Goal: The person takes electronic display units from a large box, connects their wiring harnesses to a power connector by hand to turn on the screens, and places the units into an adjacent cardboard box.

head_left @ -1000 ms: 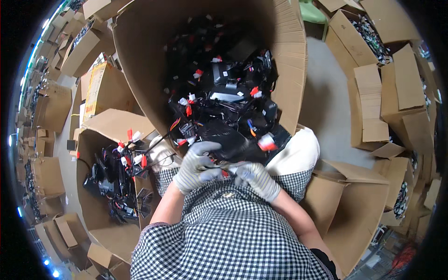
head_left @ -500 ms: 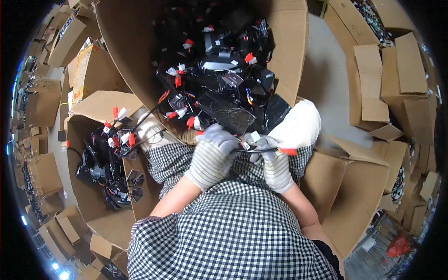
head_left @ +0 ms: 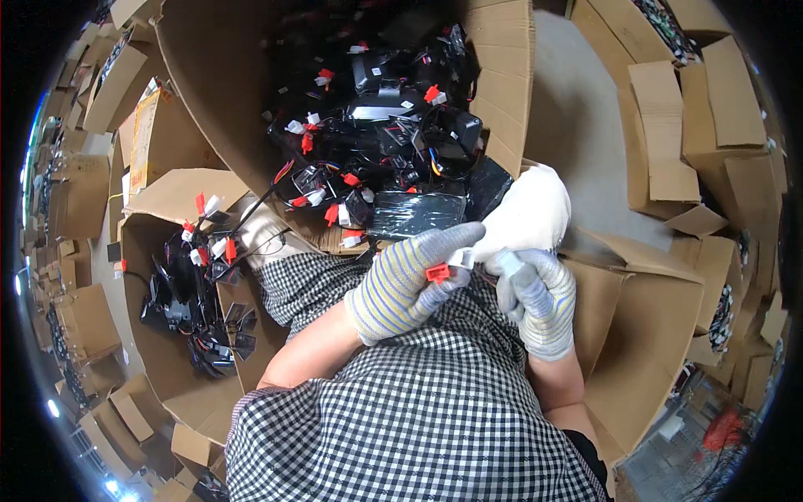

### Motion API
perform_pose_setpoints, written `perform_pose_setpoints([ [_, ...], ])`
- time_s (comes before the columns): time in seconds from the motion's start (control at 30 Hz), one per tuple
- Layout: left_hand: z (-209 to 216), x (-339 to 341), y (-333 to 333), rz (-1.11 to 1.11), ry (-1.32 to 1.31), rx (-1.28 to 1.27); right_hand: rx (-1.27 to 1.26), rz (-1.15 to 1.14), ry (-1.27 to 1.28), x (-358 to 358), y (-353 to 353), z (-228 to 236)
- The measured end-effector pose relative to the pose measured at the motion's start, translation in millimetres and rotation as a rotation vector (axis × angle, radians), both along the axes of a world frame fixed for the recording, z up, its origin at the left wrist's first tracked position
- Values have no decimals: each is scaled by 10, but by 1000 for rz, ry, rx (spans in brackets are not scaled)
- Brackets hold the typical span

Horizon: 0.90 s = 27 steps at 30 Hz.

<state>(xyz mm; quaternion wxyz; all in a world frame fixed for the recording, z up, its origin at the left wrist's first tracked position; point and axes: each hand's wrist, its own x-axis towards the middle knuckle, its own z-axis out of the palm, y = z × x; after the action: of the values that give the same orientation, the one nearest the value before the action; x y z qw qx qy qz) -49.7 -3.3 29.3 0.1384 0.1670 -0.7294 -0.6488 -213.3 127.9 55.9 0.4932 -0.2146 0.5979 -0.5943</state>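
Observation:
My left hand (head_left: 397, 284), in a striped knit glove, pinches a small red and white plug connector (head_left: 437, 273) over my lap. Just beside it, my gloved right hand (head_left: 542, 301) has its fingers curled together, with a pale tip showing at the top. What it grips, if anything, cannot be made out. Beyond both hands, a big cardboard box (head_left: 502, 92) tilts toward me, full of black electronic units with leads and red and white plugs. A black film-wrapped unit (head_left: 416, 214) lies at its near edge.
On my left stands an open carton (head_left: 180, 381) with black units and cables (head_left: 176, 293). Another open carton (head_left: 644, 360) is at my right. More cardboard boxes (head_left: 661, 134) line both sides, and grey floor (head_left: 569, 92) shows at the upper right.
My hands have drawn apart, the right one shifting right. The dark cable that stretched between them no longer shows there. The red and white connector now shows in my left hand.

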Motion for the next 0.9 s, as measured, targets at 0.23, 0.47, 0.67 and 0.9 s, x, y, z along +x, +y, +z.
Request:
perform_pose_setpoints([
  [0.23, -254, 65, 216, 166, -112, -596, 125, 179, -98, 103, -6, -202],
  [0.47, -378, 107, 280, 190, -173, -632, 161, -32, -297, 310, 73, -360],
  [0.67, -471, 168, 181, 107, -196, -784, 229, 202, -530, 183, 64, -550],
  [0.9, -684, 354, 137, 76, -225, -845, 326, 379, -529, 224, -93, -757],
])
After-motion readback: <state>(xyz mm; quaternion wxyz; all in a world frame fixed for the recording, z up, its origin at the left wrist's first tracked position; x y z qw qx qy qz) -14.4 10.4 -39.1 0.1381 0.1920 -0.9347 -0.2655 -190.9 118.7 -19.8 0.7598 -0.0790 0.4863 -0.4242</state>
